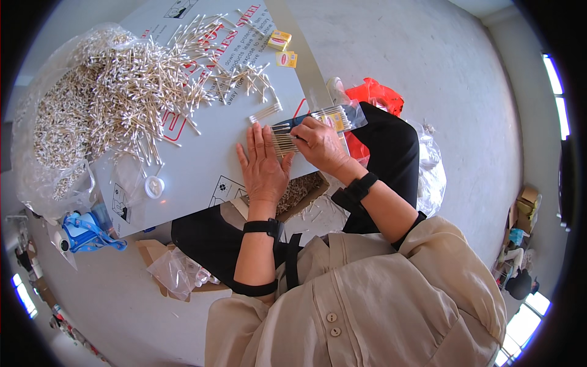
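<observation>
Currently, a seated person in a beige top works at the near right corner of a silver-grey desk, judging by the pose squaring loose cotton swabs into a flat row. The left hand lies palm down close to the near edge, fingers extended and slightly spread, thumb out beside the row of swabs. The right hand is curled over the row's right side, fingers bent and bunched; whether they pinch a swab cannot be told. The next move seems to call for light, even pressure so the sticks stay parallel. Just right of that hand, more swabs lie side by side over a yellow packet, while a short loose row sits beyond the left fingertips. Two small yellow boxes stand near the right edge, farther from the person. Along the left side, a clear plastic bag bulges with swabs, which spill from its mouth across the desk in a tangled heap. Toward the near left corner is a small round white tub, contents unclear. Below the near edge, an open cardboard box holds brownish loose pieces, too small to identify.
</observation>
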A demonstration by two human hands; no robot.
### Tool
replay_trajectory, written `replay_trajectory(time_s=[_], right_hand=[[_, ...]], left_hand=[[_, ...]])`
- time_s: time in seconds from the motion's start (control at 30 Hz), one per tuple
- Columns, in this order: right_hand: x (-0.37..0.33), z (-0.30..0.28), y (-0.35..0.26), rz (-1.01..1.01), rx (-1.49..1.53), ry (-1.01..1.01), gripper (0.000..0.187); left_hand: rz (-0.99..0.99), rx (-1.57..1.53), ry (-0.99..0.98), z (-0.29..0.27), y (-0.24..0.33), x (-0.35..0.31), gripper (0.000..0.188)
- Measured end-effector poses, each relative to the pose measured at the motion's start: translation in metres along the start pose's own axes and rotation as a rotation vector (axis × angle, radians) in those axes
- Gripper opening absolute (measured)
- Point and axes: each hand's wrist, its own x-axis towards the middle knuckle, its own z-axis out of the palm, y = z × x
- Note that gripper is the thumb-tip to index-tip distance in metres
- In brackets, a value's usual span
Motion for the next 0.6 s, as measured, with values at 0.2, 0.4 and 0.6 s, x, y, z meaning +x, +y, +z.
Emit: replay_trajectory(time_s=[0.2, 0.4, 0.6], right_hand=[[0.022, 0.007, 0.005, -0.023, 0.041, 0.070, 0.007], [0.055, 0.015, 0.009, -0.100, 0.011, 0.064, 0.007], [0.062, 0.021, 0.014, -0.172, -0.071, -0.006, 0.008]], left_hand=[[0.010, 0.000, 0.013, 0.002, -0.002, -0.001, 0.075], [0.019, -0.007, 0.034, 0.004, -0.001, -0.003, 0.074], [0.018, -0.021, 0.023, 0.004, -0.001, -0.003, 0.075]])
